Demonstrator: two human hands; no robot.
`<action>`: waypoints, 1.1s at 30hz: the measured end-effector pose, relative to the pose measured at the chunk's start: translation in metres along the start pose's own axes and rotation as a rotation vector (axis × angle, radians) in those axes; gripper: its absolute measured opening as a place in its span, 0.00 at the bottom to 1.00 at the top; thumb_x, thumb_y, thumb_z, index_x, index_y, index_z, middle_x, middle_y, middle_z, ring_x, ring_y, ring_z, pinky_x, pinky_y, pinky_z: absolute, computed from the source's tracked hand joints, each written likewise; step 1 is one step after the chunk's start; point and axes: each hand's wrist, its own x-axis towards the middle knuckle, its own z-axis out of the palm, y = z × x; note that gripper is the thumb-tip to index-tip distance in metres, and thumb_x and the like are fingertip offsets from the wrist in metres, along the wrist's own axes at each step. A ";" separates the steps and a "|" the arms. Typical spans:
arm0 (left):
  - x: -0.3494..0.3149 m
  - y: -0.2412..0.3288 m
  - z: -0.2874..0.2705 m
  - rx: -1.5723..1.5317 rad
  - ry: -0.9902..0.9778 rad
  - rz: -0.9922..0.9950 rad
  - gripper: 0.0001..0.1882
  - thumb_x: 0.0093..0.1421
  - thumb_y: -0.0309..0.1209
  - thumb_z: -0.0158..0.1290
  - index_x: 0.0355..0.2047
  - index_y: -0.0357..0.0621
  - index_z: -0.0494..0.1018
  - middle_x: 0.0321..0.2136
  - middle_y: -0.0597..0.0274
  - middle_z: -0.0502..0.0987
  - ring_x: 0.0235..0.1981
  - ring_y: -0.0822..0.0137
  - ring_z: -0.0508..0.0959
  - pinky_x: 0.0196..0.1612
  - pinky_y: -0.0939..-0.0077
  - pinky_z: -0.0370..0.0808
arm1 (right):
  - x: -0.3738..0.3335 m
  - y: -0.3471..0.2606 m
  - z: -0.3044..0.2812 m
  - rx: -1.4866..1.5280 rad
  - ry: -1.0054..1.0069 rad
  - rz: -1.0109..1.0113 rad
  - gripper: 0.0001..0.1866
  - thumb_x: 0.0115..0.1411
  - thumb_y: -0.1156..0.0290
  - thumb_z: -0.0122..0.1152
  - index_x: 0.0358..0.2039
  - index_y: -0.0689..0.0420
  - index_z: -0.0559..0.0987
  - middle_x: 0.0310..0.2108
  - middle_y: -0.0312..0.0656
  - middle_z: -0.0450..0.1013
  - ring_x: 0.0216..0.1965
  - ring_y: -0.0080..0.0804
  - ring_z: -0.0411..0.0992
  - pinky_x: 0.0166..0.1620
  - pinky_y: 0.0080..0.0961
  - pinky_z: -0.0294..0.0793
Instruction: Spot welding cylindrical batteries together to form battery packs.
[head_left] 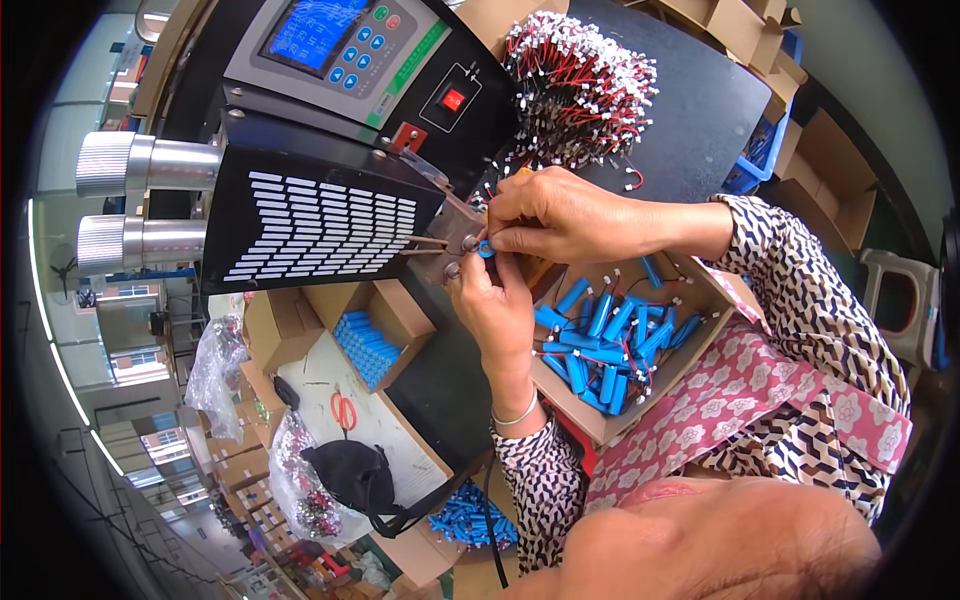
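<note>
Pinches a small blue battery (pixel 486 250) in the narrowed fingers of left hand (pixel 496 312) and right hand (pixel 562 214), just beside the prongs (pixel 430 241) of the black machine (pixel 310 215). Seems to be at the lining-up step; calls next for steady, square placement.

My left hand (pixel 497 308) pinches a small blue tube (pixel 487 249) by the black machine (pixel 325 240). My right hand (pixel 565 213) is close beside it. More blue tubes (pixel 598 354) fill a box (pixel 598 430).
</note>
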 end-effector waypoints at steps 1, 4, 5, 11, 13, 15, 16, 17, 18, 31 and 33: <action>0.000 0.000 0.000 0.008 0.004 -0.003 0.12 0.60 0.28 0.50 0.43 0.35 0.71 0.35 0.50 0.73 0.34 0.56 0.74 0.38 0.65 0.71 | 0.001 0.001 0.002 0.010 0.009 -0.004 0.11 0.55 0.68 0.57 0.27 0.66 0.76 0.24 0.54 0.72 0.29 0.49 0.74 0.33 0.38 0.70; 0.000 0.001 0.001 0.008 0.001 -0.013 0.13 0.60 0.27 0.49 0.43 0.35 0.71 0.35 0.49 0.72 0.35 0.54 0.74 0.39 0.64 0.70 | 0.004 0.004 0.004 0.024 -0.029 0.057 0.12 0.55 0.67 0.55 0.25 0.66 0.76 0.21 0.54 0.72 0.27 0.50 0.74 0.31 0.38 0.70; 0.000 0.001 0.001 0.003 -0.001 -0.020 0.13 0.60 0.27 0.49 0.43 0.34 0.71 0.35 0.49 0.72 0.36 0.53 0.74 0.39 0.63 0.70 | 0.005 0.004 0.004 0.024 -0.024 0.061 0.12 0.55 0.67 0.55 0.25 0.66 0.76 0.21 0.54 0.72 0.27 0.50 0.74 0.31 0.38 0.70; 0.002 0.007 0.001 0.016 -0.008 -0.040 0.13 0.59 0.26 0.49 0.43 0.33 0.70 0.37 0.46 0.72 0.40 0.49 0.74 0.44 0.61 0.69 | 0.010 0.000 0.001 0.027 -0.104 0.153 0.15 0.55 0.67 0.52 0.23 0.69 0.75 0.19 0.53 0.71 0.22 0.44 0.72 0.28 0.36 0.69; 0.001 0.006 0.002 0.008 -0.007 -0.034 0.13 0.59 0.26 0.49 0.43 0.33 0.70 0.38 0.46 0.72 0.41 0.49 0.74 0.45 0.61 0.69 | 0.010 0.000 0.003 0.022 -0.107 0.182 0.16 0.55 0.65 0.52 0.23 0.68 0.76 0.19 0.54 0.72 0.23 0.46 0.73 0.29 0.37 0.70; 0.000 0.005 0.001 0.006 -0.003 -0.030 0.13 0.59 0.26 0.49 0.43 0.32 0.70 0.38 0.46 0.72 0.42 0.48 0.73 0.46 0.60 0.69 | 0.011 -0.002 0.003 0.021 -0.112 0.205 0.18 0.55 0.62 0.51 0.24 0.67 0.78 0.19 0.54 0.73 0.24 0.49 0.74 0.30 0.38 0.71; 0.000 0.004 0.000 0.004 0.006 -0.017 0.13 0.59 0.26 0.50 0.43 0.32 0.70 0.39 0.45 0.72 0.42 0.48 0.73 0.46 0.60 0.68 | 0.012 -0.003 0.003 0.018 -0.124 0.203 0.19 0.56 0.62 0.51 0.24 0.67 0.78 0.19 0.54 0.73 0.24 0.49 0.74 0.30 0.38 0.71; 0.000 0.004 -0.001 0.002 0.016 -0.005 0.13 0.58 0.25 0.50 0.42 0.32 0.70 0.39 0.45 0.73 0.42 0.48 0.73 0.47 0.59 0.68 | 0.013 -0.004 0.003 0.014 -0.136 0.200 0.19 0.56 0.61 0.51 0.24 0.67 0.78 0.19 0.54 0.73 0.24 0.49 0.74 0.30 0.37 0.71; 0.001 0.006 0.000 0.004 0.012 -0.005 0.13 0.58 0.25 0.50 0.42 0.32 0.70 0.39 0.45 0.73 0.42 0.48 0.73 0.47 0.59 0.68 | 0.012 -0.003 0.002 0.017 -0.134 0.202 0.19 0.56 0.61 0.51 0.24 0.67 0.78 0.19 0.54 0.73 0.24 0.49 0.74 0.30 0.37 0.71; 0.002 0.002 -0.003 -0.007 -0.021 -0.042 0.13 0.59 0.24 0.50 0.43 0.32 0.69 0.37 0.49 0.73 0.39 0.58 0.75 0.42 0.70 0.70 | 0.013 0.001 0.003 0.075 -0.129 0.187 0.15 0.57 0.66 0.51 0.28 0.69 0.76 0.22 0.53 0.73 0.25 0.42 0.73 0.31 0.34 0.71; 0.006 0.004 -0.020 -0.175 -0.181 -0.154 0.13 0.59 0.23 0.50 0.45 0.32 0.69 0.38 0.52 0.73 0.40 0.63 0.74 0.43 0.73 0.70 | 0.007 0.006 0.007 0.056 -0.096 0.095 0.15 0.58 0.66 0.51 0.28 0.69 0.75 0.24 0.53 0.72 0.27 0.43 0.72 0.32 0.35 0.70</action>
